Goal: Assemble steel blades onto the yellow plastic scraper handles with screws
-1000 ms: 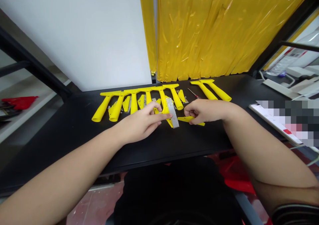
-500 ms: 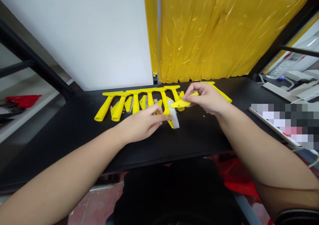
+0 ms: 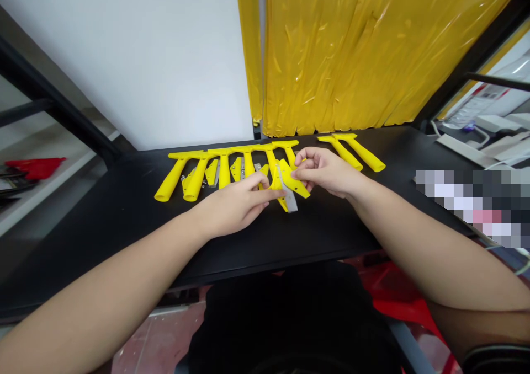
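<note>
My left hand (image 3: 238,204) is closed on a yellow scraper (image 3: 275,183), its head turned toward my right hand. A flat grey blade (image 3: 291,200) lies along that head. My right hand (image 3: 322,171) pinches a yellow cover plate (image 3: 295,182) with small holes, held tilted right beside the blade. I cannot tell whether plate and blade touch. Behind my hands, several yellow T-shaped scraper handles (image 3: 169,180) stand in a row on the black table (image 3: 256,247). More yellow plates (image 3: 211,171) and grey blades lie between them, with small metal screws.
Two further yellow handles (image 3: 348,154) lie at the back right. Behind the table are a white panel (image 3: 165,59) and yellow plastic sheeting (image 3: 351,54). Black frame posts (image 3: 74,98) flank the sides. A clear bottle (image 3: 476,106) and white boxes are at the right.
My right hand has moved slightly left and turned the yellow cover plate, which now slants down beside the blade. My left hand keeps its grip nearly in place.
</note>
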The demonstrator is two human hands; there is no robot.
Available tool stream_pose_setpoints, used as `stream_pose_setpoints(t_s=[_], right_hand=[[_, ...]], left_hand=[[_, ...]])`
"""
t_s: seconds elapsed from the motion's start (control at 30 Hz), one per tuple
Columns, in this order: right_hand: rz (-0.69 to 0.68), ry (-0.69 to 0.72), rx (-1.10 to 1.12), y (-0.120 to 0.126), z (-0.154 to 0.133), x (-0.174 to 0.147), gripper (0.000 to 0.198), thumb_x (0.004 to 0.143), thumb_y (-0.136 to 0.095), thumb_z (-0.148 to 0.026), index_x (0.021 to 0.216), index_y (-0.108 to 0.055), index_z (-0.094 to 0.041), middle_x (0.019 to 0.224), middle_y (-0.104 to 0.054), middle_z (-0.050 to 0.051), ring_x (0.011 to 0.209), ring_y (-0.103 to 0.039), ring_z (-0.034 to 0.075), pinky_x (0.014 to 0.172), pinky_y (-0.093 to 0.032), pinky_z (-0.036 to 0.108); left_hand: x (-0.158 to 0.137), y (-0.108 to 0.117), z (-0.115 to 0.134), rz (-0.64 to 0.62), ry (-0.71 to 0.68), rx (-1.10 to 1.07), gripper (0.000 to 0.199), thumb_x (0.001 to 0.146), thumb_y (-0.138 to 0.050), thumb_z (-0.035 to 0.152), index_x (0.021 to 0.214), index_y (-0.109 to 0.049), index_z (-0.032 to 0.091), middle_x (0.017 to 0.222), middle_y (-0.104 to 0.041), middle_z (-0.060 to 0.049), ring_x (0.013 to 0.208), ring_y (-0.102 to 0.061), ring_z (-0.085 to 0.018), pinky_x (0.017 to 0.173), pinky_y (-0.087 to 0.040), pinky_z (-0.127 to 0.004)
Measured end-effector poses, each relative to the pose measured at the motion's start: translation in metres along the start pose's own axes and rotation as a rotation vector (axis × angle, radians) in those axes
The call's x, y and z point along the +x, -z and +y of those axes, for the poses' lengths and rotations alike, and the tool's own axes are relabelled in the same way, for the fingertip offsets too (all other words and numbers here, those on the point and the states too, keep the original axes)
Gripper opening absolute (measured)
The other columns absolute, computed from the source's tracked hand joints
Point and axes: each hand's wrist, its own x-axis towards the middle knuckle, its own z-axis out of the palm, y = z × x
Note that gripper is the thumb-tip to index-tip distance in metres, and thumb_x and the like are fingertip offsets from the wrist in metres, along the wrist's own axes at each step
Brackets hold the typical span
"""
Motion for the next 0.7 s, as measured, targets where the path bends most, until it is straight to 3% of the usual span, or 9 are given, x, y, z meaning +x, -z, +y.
stream_pose_setpoints(t_s=[0.23,0.53,0.7], right_hand=[[-0.064,-0.137,-0.003,-0.001,0.001,0.0,0.041,0.077,-0.092,-0.015,0.101,-0.059,-0.02,0.064,-0.072,-0.004,0.052,-0.069,0.012,0.054,-0.063,0.023],[-0.111,-0.204,-0.033,-0.01,-0.004,-0.002,0.036,0.074,-0.099,-0.021,0.088,-0.065,-0.016,0.063,-0.07,-0.003,0.054,-0.069,0.01,0.056,-0.064,0.02],[-0.166,-0.19,-0.058,-0.009,-0.002,-0.001,0.034,0.073,-0.099,-0.025,0.083,-0.068,-0.016,0.066,-0.069,-0.003,0.057,-0.069,0.009,0.056,-0.064,0.019]], left_hand=[[0.0,0.0,0.0,0.034,-0.031,0.025,0.039,0.11,-0.049,0.022,0.14,-0.073,0.028,0.126,-0.066,-0.008,0.079,-0.066,-0.012,0.076,-0.057,-0.027],[0.001,-0.001,0.002,0.035,-0.024,0.028,0.035,0.11,-0.051,0.021,0.143,-0.061,0.02,0.135,-0.07,-0.009,0.118,-0.073,-0.024,0.1,-0.062,-0.036],[0.001,-0.002,0.001,0.051,-0.06,0.066,0.034,0.11,-0.052,0.023,0.142,-0.065,0.021,0.134,-0.071,-0.009,0.112,-0.076,-0.022,0.095,-0.064,-0.034]])
